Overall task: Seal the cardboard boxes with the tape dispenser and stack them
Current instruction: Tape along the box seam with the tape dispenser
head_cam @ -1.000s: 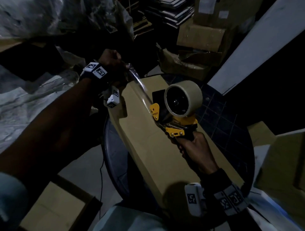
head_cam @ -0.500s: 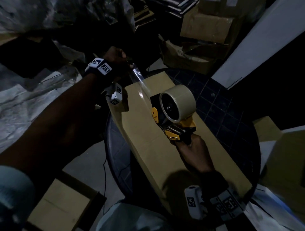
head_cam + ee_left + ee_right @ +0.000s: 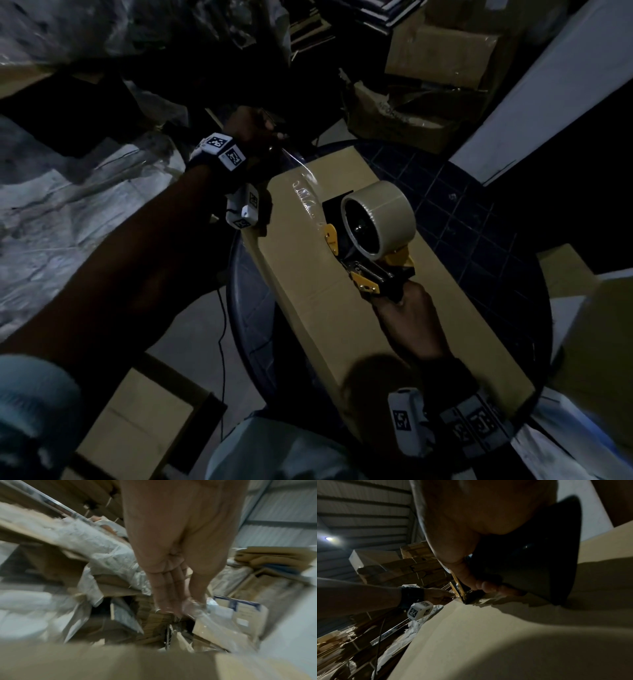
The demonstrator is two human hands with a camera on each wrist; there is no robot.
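Observation:
A long flat cardboard box [image 3: 308, 291] lies across a round dark table [image 3: 479, 233]. My right hand [image 3: 407, 318] grips the handle of a yellow and black tape dispenser [image 3: 370, 240] that stands on the box top, its tape roll [image 3: 380, 219] upright. A strip of clear tape [image 3: 301, 178] runs from the dispenser past the box's far edge. My left hand [image 3: 253, 130] pinches the free end of the tape [image 3: 190, 604] between thumb and fingertips, just beyond that edge. In the right wrist view the right hand's fingers [image 3: 481, 584] curl round the dark handle [image 3: 530, 561].
Crumpled cardboard boxes [image 3: 442, 58] are piled behind the table. A flat cardboard box [image 3: 137, 421] lies on the floor at lower left, another cardboard piece [image 3: 589, 325] stands at the right. Plastic sheeting [image 3: 51, 205] covers the left. A white board [image 3: 548, 92] leans at upper right.
The tape strip has come down onto the far part of the box top. The dispenser has slid a little nearer to me along the box. The left hand still holds the tape end.

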